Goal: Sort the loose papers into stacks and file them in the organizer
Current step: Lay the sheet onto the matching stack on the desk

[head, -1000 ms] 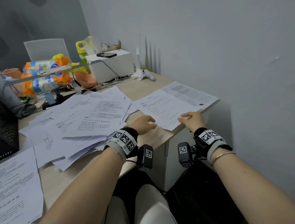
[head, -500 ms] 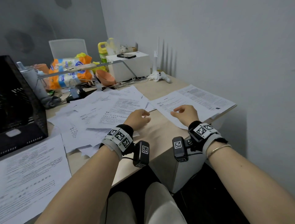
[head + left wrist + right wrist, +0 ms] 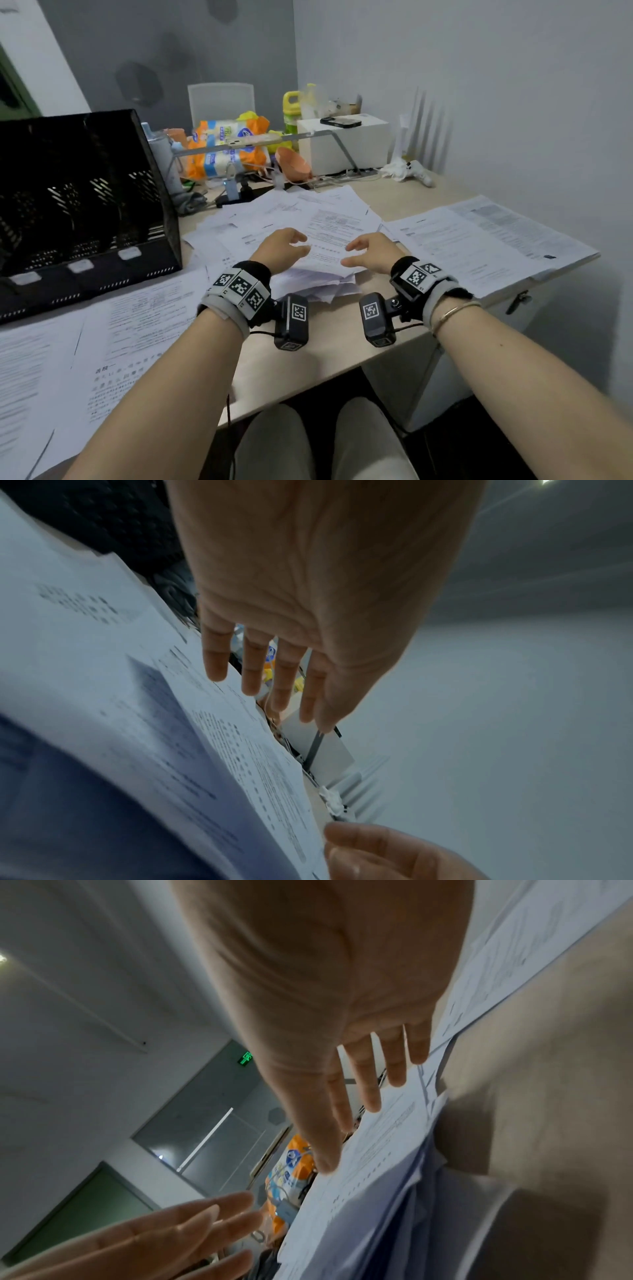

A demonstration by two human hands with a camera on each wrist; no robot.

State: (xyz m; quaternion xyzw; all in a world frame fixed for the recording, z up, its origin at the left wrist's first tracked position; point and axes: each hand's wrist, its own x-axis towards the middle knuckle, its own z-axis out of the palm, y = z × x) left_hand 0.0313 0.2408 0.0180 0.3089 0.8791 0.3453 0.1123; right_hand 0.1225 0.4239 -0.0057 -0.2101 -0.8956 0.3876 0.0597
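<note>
Both hands have swung left off the right-hand sheets: left hand (image 3: 281, 247) and right hand (image 3: 371, 251) now hover, fingers spread and holding nothing, over the loose papers (image 3: 329, 222) mid-desk, beside the black organizer (image 3: 85, 205).

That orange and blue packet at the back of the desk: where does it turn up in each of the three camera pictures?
Head: the orange packet lies at the back of the desk, centre-left, right of the black organizer.
Left wrist: only slivers of it show between the left hand's fingers.
Right wrist: lower middle, just left of the messy paper pile.
Shared landmark: the messy paper pile.
</note>
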